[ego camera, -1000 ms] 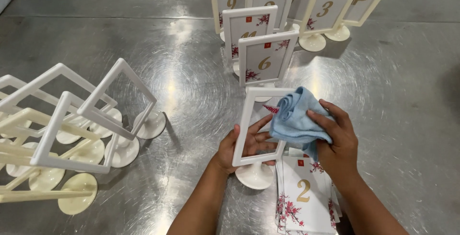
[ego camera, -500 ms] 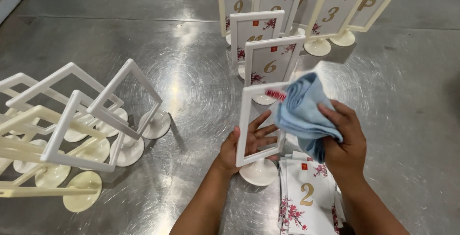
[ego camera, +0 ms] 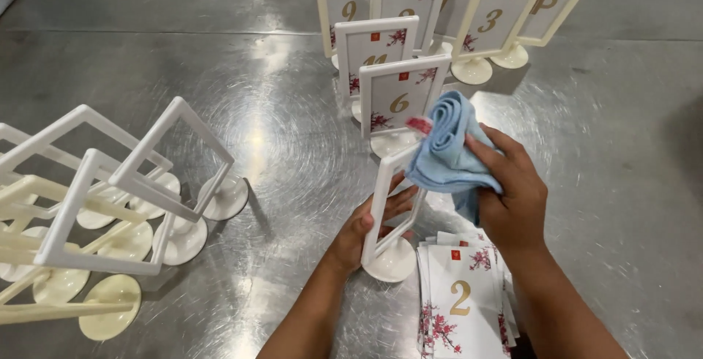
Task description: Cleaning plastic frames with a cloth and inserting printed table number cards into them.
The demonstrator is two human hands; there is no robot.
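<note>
Frame point(ego camera: 388, 205), standing on the steel table point(ego camera: 622, 183), is now turning edge-on: left hand point(ego camera: 370, 220) is gripping its side while right hand point(ego camera: 512, 191), clutching a blue cloth point(ego camera: 450, 147), is wiping higher along its top corner.

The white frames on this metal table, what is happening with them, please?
A person is wiping an empty white frame stand. The left hand holds it upright on the steel table, and the right hand presses a folded blue cloth against its top edge. Behind it stand frames already holding numbered floral cards. A pile of loose cards lies beside the base, and empty frames are grouped at the left.
</note>
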